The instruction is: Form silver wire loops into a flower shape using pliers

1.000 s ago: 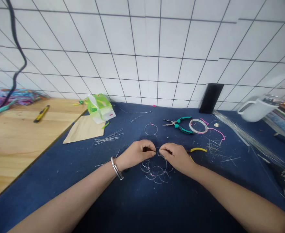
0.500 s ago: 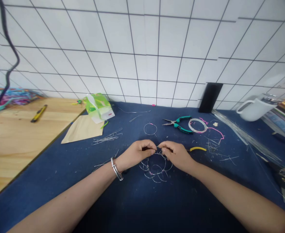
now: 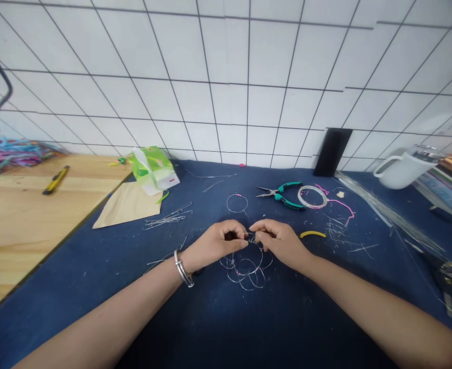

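On the dark blue cloth lies a flower-shaped piece of looped silver wire with small pink beads. My left hand, a silver bracelet on its wrist, pinches the top of that wire piece. My right hand pinches the same spot from the other side, fingertips almost touching the left ones. Both hands are closed. A small single wire ring lies just beyond them.
Teal-handled pliers, a wire coil, pink cord, a yellow-handled tool and wire scraps lie to the right. Cut wires, brown paper and a green tissue pack sit left. A white jug stands right.
Both hands stay pinched on the wire piece and have drawn slightly closer together. The view has shifted a little, nothing else has moved.
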`<state>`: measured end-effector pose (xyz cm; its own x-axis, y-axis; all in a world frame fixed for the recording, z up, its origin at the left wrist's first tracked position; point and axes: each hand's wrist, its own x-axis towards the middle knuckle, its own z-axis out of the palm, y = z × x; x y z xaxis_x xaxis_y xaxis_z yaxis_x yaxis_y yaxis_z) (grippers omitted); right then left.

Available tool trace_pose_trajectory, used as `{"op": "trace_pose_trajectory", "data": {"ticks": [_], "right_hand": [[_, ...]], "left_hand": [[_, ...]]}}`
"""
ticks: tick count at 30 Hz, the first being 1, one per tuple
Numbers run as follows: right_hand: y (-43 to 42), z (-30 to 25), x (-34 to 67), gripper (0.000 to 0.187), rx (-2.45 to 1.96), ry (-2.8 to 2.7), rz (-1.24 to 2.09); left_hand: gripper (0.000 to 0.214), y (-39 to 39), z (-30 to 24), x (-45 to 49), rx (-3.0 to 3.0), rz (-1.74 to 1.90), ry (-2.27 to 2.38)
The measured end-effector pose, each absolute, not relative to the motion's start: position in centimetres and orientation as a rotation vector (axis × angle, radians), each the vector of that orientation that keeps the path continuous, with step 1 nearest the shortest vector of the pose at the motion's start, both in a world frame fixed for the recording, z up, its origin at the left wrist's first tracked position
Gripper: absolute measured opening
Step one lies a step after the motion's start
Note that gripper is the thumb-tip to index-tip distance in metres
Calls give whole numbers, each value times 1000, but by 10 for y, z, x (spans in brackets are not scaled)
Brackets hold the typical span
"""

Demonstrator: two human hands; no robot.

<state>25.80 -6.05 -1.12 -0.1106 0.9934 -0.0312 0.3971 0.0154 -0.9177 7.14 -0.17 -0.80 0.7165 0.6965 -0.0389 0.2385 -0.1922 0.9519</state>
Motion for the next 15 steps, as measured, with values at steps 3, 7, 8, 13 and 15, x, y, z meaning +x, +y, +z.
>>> {"op": "trace_pose_trajectory", "data": {"ticks": [3, 7, 8, 13, 15], "right_hand": [[-61, -6, 257, 19, -1410, -1576, 1128], [-62, -1, 255, 19, -1388, -1509, 1191], [-63, 0, 254, 19, -1385, -1491, 1204], [-63, 1, 252, 18, -1359, -1471, 1220], [-63, 1, 253, 19, -1359, -1460, 1212]], "left_hand": [[10, -4, -7, 74, 1722, 509, 693], [9, -6, -7, 75, 1699, 495, 684], [9, -7, -7, 75, 1703, 494, 693], [9, -9, -5, 76, 1717, 489, 698], [10, -10, -5, 75, 1728, 467, 713]]}}
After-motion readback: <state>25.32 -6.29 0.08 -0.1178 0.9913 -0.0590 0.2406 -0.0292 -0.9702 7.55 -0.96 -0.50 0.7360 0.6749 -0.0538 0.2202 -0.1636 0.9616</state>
